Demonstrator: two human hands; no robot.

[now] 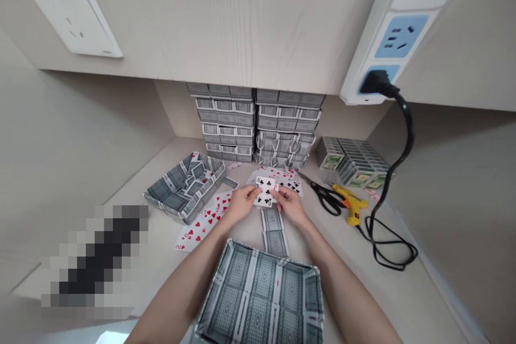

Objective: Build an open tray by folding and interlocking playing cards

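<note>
Between my two hands is a six of clubs playing card [265, 192], face up, with the edge of a red card showing behind its right side. My left hand [243, 200] pinches its left edge, and my right hand [289, 204] pinches the right edge. Just below them, patterned card backs [274, 242] lie in a short column on the table. Face-up heart cards [197, 228] are spread to the left, and black-suited cards [293, 187] lie behind my right hand. Nearest to me, between my forearms, stands a box made of cards [258, 290].
An open card-built tray [187, 209] holds loose pieces at left. Stacked card boxes [228, 115] rise at the back. Black scissors [328, 199], a yellow glue gun [352, 204] with its black cord, and packed card decks [357, 158] are at right. A power strip [397, 43] hangs above.
</note>
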